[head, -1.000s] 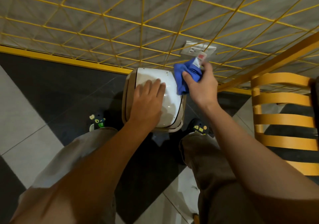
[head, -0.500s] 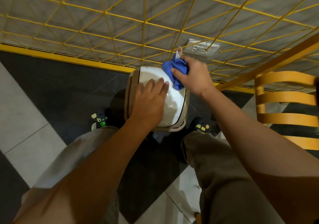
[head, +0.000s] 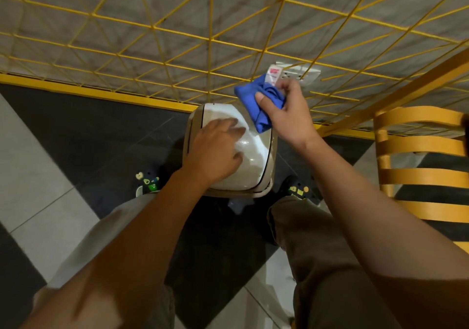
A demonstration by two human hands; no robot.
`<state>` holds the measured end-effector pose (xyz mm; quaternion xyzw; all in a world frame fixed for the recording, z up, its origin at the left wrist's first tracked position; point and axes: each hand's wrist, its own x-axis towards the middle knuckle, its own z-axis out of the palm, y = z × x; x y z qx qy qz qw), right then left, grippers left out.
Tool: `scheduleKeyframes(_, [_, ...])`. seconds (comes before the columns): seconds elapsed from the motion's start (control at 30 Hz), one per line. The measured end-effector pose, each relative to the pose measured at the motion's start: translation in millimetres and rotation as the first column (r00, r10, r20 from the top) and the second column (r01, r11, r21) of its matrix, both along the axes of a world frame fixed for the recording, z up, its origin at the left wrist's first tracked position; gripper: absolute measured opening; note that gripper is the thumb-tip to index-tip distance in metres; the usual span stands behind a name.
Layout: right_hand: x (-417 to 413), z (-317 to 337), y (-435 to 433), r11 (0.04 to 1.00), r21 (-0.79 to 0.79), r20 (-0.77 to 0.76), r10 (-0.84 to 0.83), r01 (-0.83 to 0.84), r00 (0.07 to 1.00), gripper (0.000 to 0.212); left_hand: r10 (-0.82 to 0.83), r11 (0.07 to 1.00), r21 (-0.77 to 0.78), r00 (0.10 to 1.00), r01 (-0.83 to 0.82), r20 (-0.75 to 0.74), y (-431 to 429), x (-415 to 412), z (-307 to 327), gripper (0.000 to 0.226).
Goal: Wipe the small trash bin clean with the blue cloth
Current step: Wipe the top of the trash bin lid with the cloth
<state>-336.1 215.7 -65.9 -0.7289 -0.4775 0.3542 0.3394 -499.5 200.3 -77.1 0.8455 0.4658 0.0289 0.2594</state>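
At the bin (head: 256, 156), blue cloth (head: 250, 95); tag (head: 273, 73) print illegible.

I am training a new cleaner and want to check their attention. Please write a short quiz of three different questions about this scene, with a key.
1. True or false: the left hand rests on the lid of the bin.
2. What holds the cloth? A) the left hand B) the right hand C) nothing, it lies on the floor
3. Fill the gap: the chair stands on the person's ___ side.
Key: 1 true; 2 B; 3 right.
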Motion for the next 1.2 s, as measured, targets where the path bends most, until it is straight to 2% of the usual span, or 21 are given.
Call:
scheduleKeyframes(0.07, [-0.5, 9.8, -7.5, 0.991, -0.009, -0.233, -0.129, 0.131, 0.964, 0.028, 0.115, 0.993, -0.05, 0.968, -0.107, 0.224, 7.5, -4.4, 3.9, 0.041])
scheduleKeyframes(0.1, [-2.3, 14.6, -11.2, 0.984, -0.036, -0.346, -0.177, 0.175, 0.921, 0.024, 0.204, 0.979, -0.079, 0.922, -0.188, 0.328, 10.2, -6.2, 5.4, 0.036])
scheduleKeyframes(0.2, [-12.6, 24.2, -20.2, 0.963, -0.123, -0.589, -0.264, 0.238, 0.764, 0.014, 0.508, 0.861, -0.304, 0.721, -0.408, 0.471, 15.6, -8.0, 9.5, 0.03])
scheduleKeyframes(0.23, [-17.6, 25.9, -22.6, 0.964, -0.14, -0.602, -0.263, 0.225, 0.754, 0.02, 0.581, 0.81, -0.418, 0.657, -0.411, 0.481, 15.4, -7.0, 11.1, 0.03])
scheduleKeyframes(0.3, [-28.6, 28.6, -28.1, 0.978, -0.138, -0.641, -0.208, 0.155, 0.739, 0.035, 0.66, 0.725, -0.611, 0.572, -0.317, 0.486, 15.6, -5.4, 10.7, 0.029])
scheduleKeyframes(0.4, [-42.1, 32.0, -33.6, 0.985, -0.148, -0.722, -0.171, 0.092, 0.67, 0.042, 0.734, 0.612, -0.78, 0.46, -0.129, 0.499, 17.2, -1.5, 10.6, 0.044])
scheduleKeyframes(0.47, [-47.7, 32.8, -37.6, 0.981, -0.177, -0.607, -0.17, 0.076, 0.776, 0.034, 0.791, 0.524, -0.851, 0.387, -0.027, 0.474, 17.7, -0.5, 16.7, 0.06])
scheduleKeyframes(0.53, [-52.9, 29.1, -42.3, 0.986, -0.157, -0.437, -0.12, 0.055, 0.891, 0.029, 0.841, 0.423, -0.904, 0.345, 0.063, 0.417, 13.4, -2.8, 19.8, 0.059])
scheduleKeyframes(0.6, [-59.0, 23.9, -45.1, 0.997, -0.073, -0.356, -0.051, 0.026, 0.933, 0.028, 0.914, 0.296, -0.953, 0.27, 0.066, 0.302, 5.5, -7.5, 19.8, 0.048])
scheduleKeyframes(0.67, [-62.0, 19.7, -44.9, 1.0, -0.022, -0.304, -0.028, 0.022, 0.952, 0.018, 0.946, 0.234, -0.966, 0.206, 0.106, 0.252, 3.2, -18.5, 18.2, 0.049])
scheduleKeyframes(0.73, [-59.1, 17.8, -44.1, 0.997, -0.047, -0.194, -0.063, 0.055, 0.979, 0.028, 0.938, 0.21, -0.959, 0.239, 0.189, 0.253, 5.6, -24.4, 20.0, 0.062])
scheduleKeyframes(0.77, [-55.6, 15.5, -44.4, 0.997, -0.057, -0.123, -0.066, 0.059, 0.99, 0.033, 0.943, 0.188, -0.959, 0.234, 0.211, 0.236, 7.2, -24.4, 22.8, 0.061])
scheduleKeyframes(0.87, [-42.1, 10.6, -48.2, 0.999, -0.039, 0.116, 0.005, -0.001, 0.993, 0.049, 0.945, 0.249, -0.945, 0.16, 0.213, 0.285, 17.5, -28.5, 23.3, 0.045])
scheduleKeyframes(0.97, [-29.4, 1.3, -50.1, 0.999, -0.033, 0.278, 0.037, -0.029, 0.96, 0.045, 0.925, 0.346, -0.935, 0.141, 0.078, 0.354, 32.5, -32.2, 31.5, 0.022])
scheduleKeyframes(1.03, [-22.1, -3.4, -51.1, 0.996, -0.049, 0.383, 0.089, -0.076, 0.92, 0.047, 0.921, 0.374, -0.926, 0.133, -0.045, 0.366, 44.6, -33.3, 36.2, 0.039])
scheduleKeyframes(1.07, [-19.1, -5.0, -51.4, 0.991, -0.083, 0.418, 0.134, -0.109, 0.899, 0.05, 0.907, 0.409, -0.903, 0.168, -0.133, 0.386, 50.1, -33.0, 37.4, 0.034])
scheduleKeyframes(1.13, [-12.0, -10.0, -51.3, 0.967, -0.192, 0.449, 0.237, -0.166, 0.862, 0.059, 0.837, 0.532, -0.78, 0.341, -0.329, 0.427, 57.1, -30.8, 36.9, 0.015])
scheduleKeyframes(1.17, [-9.1, -12.3, -51.2, 0.954, -0.232, 0.452, 0.277, -0.188, 0.848, 0.063, 0.799, 0.588, -0.691, 0.434, -0.42, 0.416, 59.4, -29.0, 36.0, 0.012])
scheduleKeyframes(1.2, [-6.4, -13.4, -50.8, 0.946, -0.25, 0.455, 0.301, -0.205, 0.838, 0.066, 0.762, 0.64, -0.597, 0.497, -0.484, 0.415, 61.8, -28.5, 32.1, 0.019])
